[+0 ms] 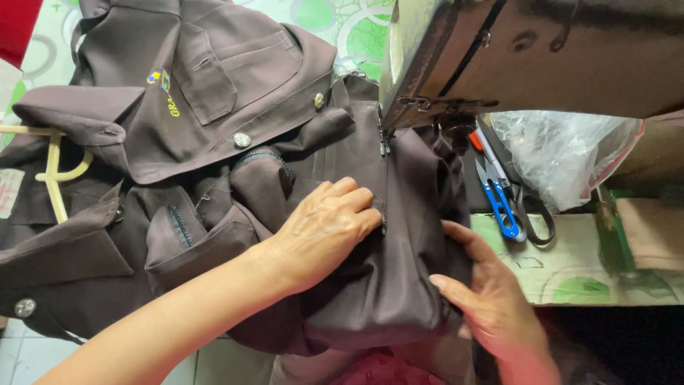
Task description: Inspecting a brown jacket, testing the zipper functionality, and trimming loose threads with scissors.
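My left hand (324,228) lies flat and open on the dark brown garment (370,285), palm down, fingertips reaching to the seam line that runs up toward the needle; my right hand (491,299) sits at about four o'clock from it, fingers spread and curled around the folded right edge of the same cloth, pressing it rather than clamping it; the two hands are apart, with a ridge of fabric between them.

The garment runs from my lap at six o'clock up under the head of the sewing machine (527,50), which fills the top right at one o'clock; the presser foot (385,142) meets the cloth at twelve o'clock from my left fingers.

The only container-like thing is a crumpled clear plastic bag (563,153) at two o'clock, beside the machine; what it holds I cannot tell.

Just left of the bag lie blue-handled thread snips (502,203) and the dark loop handles of a pair of scissors (538,217), touching or nearly so.

At ten o'clock a second brown uniform shirt (206,78) with metal buttons and a flapped pocket is heaped over the table; a pale yellow hanger (53,171) pokes out at nine o'clock; the green-patterned table cover (570,271) shows at three o'clock.
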